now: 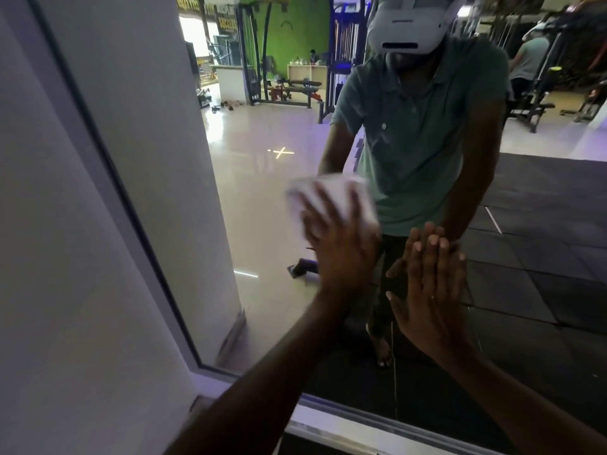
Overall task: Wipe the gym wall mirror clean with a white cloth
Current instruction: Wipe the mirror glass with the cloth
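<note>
Folded white cloth [331,205]: we press it flat-fingered with our left hand [341,244] against the framed wall mirror [262,152], bare right hand [430,290] splayed alongside, likely smudging glass.

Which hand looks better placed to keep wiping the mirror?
The left hand: its spread fingers already press the white cloth against the mirror. The right hand lies flat on the glass, holding nothing.
</note>
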Tool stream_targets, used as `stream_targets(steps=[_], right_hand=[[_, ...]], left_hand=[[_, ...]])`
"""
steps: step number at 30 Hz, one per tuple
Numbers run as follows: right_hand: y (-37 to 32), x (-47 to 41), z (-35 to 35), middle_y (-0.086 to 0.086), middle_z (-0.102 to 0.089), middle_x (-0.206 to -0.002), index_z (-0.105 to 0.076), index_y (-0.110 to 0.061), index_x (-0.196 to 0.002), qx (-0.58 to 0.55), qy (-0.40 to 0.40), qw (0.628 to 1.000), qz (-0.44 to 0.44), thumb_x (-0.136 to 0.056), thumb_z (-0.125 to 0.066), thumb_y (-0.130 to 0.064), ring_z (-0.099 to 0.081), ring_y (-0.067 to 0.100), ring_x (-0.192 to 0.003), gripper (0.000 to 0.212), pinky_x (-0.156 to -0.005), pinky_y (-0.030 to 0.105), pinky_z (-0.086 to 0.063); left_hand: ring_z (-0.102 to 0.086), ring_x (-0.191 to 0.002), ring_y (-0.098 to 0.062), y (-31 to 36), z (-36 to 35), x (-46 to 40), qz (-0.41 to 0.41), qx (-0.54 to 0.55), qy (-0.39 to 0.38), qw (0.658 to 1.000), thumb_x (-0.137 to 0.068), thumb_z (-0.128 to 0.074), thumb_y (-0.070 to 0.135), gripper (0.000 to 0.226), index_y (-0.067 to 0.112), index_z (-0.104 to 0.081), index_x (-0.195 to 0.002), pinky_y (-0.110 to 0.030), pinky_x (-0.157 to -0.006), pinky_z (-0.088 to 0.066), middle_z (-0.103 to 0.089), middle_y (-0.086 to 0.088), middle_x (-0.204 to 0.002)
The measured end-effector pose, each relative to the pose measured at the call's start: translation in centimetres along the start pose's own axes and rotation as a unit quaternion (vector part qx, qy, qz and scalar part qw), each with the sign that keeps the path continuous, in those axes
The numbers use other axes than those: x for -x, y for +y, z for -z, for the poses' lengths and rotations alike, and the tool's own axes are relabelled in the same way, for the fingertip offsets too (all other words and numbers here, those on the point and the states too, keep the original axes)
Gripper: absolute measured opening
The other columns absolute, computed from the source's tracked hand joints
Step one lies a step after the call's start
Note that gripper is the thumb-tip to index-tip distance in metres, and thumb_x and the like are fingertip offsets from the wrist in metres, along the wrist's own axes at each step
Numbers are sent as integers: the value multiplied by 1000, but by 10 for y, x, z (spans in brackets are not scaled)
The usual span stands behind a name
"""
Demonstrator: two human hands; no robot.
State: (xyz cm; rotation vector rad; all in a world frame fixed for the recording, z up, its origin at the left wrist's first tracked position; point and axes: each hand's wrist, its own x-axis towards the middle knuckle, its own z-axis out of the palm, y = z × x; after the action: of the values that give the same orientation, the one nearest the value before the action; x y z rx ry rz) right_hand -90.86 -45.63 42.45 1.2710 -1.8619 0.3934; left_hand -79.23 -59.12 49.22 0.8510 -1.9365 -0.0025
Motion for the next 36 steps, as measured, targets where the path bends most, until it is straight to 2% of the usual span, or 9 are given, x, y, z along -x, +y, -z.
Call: stream_targets(steps=[4,10,13,17,24,27,30,32,36], right_hand=[[12,-43,24,28,0,-173,-19,8,-163,3,54,999,0,-99,-55,-41,-1,46,-162,89,-129,66,-4],[35,-114,56,30,2,-172,-11,7,-165,44,107,993,-7,-104,-52,-45,-3,50,-161,90,-129,66,1],[40,-147,68,33,1,-171,-7,7,-165,69,103,992,16,-106,-47,-45,3,48,-161,88,-128,67,3],[38,-160,71,33,-5,-172,-9,8,-165,70,107,991,42,-105,-46,-45,6,44,-162,88,-129,65,1],[34,-159,65,35,-7,-171,-10,9,-164,89,113,989,30,-105,-47,-46,-2,49,-161,89,-129,66,-2],[34,-160,64,34,-6,-171,-9,9,-164,87,113,989,25,-103,-49,-46,-1,49,-161,91,-128,67,-2],[34,-160,65,33,-7,-172,-11,9,-164,78,114,990,30,-103,-51,-46,-4,49,-161,92,-128,69,-7],[36,-159,66,32,-7,-172,-12,9,-164,78,118,989,34,-103,-50,-47,-6,49,-161,91,-128,68,-8],[34,-158,65,33,-10,-172,-13,8,-164,75,129,988,25,-105,-45,-47,-7,49,-161,87,-129,67,-6]], left_hand=[[-3,-159,-45,-46,24,-60,-201,-48,40,978,-107,-42,48,62,35,-20,-164,-61,-125,-18,-6,-13,-173],[-24,-156,-48,-69,62,-140,226,-55,235,944,-108,-12,59,73,18,-31,-165,-51,-121,-28,-26,-26,-168],[2,-158,-53,-3,39,-95,-63,-21,75,995,-106,-33,55,70,25,-18,-167,-62,-125,-14,-9,-26,-172],[-11,-159,-43,-23,47,-112,-368,-69,30,927,-105,-47,50,61,33,-34,-163,-57,-125,-16,-26,-14,-171],[-17,-157,-50,-52,83,-171,148,-9,252,956,-106,-26,50,68,17,-29,-165,-58,-123,-25,-23,-27,-169],[0,-158,-52,11,59,-120,-79,-4,93,992,-108,-37,49,66,27,-18,-167,-61,-126,-12,-3,-22,-173],[-3,-160,-45,-7,55,-120,-322,-44,28,945,-104,-51,53,67,34,-30,-165,-57,-127,-13,-7,-11,-174],[-15,-158,-47,-46,66,-159,-250,-67,95,961,-103,-50,54,65,31,-34,-163,-52,-125,-13,-23,-16,-171],[-30,-155,-41,-74,94,-209,188,-43,303,933,-106,-9,62,78,18,-45,-159,-47,-124,-23,-37,-21,-165]])
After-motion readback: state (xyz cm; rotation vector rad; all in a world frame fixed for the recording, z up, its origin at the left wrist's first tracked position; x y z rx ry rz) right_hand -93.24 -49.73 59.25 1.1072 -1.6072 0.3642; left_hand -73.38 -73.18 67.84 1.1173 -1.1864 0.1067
